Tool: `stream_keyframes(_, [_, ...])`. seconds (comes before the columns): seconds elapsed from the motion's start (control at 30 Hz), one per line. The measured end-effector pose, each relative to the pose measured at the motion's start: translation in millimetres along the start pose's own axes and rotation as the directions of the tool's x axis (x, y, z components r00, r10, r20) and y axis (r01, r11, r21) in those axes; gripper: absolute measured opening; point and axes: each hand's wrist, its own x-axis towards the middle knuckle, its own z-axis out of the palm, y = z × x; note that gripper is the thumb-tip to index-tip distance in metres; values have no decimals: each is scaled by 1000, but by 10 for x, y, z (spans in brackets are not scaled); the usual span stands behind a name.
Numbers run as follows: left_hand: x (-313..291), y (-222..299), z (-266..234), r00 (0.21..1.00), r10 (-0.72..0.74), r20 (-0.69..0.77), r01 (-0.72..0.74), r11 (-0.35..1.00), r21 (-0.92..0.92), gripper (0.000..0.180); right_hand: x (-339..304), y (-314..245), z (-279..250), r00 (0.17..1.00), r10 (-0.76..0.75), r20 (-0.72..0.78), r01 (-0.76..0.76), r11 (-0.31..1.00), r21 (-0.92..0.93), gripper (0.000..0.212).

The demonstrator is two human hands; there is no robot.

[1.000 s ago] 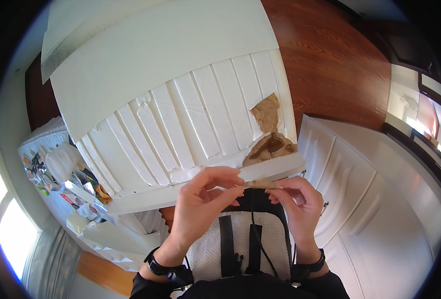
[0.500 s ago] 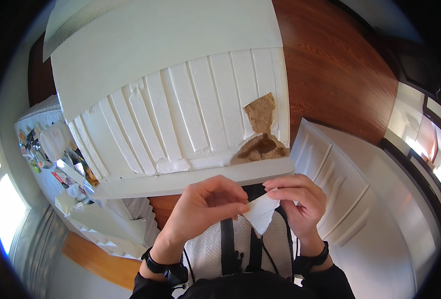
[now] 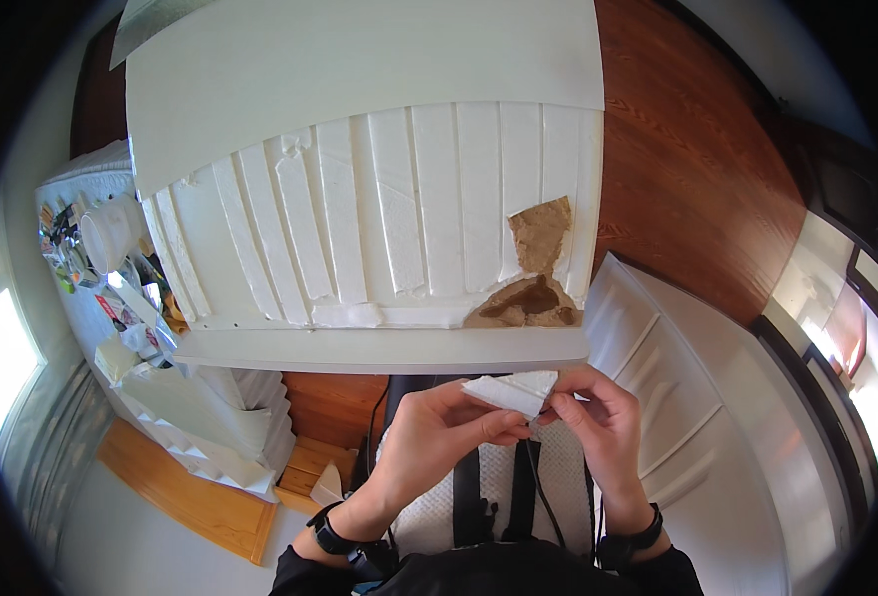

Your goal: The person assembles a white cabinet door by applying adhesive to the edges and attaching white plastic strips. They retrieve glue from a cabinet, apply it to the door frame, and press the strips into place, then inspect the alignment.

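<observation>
White ridged piece (image 3: 512, 390): probably light, stiff, brittle; best held at edges. Fingers of left hand (image 3: 441, 425), right hand (image 3: 603, 409) pinching it.

No lettering readable — any print on red item (image 3: 107, 307), far left, too small.

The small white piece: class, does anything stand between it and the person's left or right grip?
Nothing visible does: the left grip and the right grip both touch the small white piece. The white ribbed panel lies beyond it, not between.
</observation>
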Motion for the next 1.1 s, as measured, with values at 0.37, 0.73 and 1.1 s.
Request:
stream_keyframes(0.37, [65, -39, 187, 975, 161, -150, -142, 981, 133, 16, 67, -187, -102, 992, 55, -111, -67, 992, -106, 15])
stream_keyframes(0.73, [344, 23, 224, 546, 837, 11, -372, 231, 899, 21, 317, -106, -436, 976, -67, -208, 41, 991, -126, 14])
stream_keyframes(1.1, [177, -29, 173, 671, 740, -58, -295, 338, 894, 16, 252, -237, -256, 986, -115, -120, 60, 921, -386, 10])
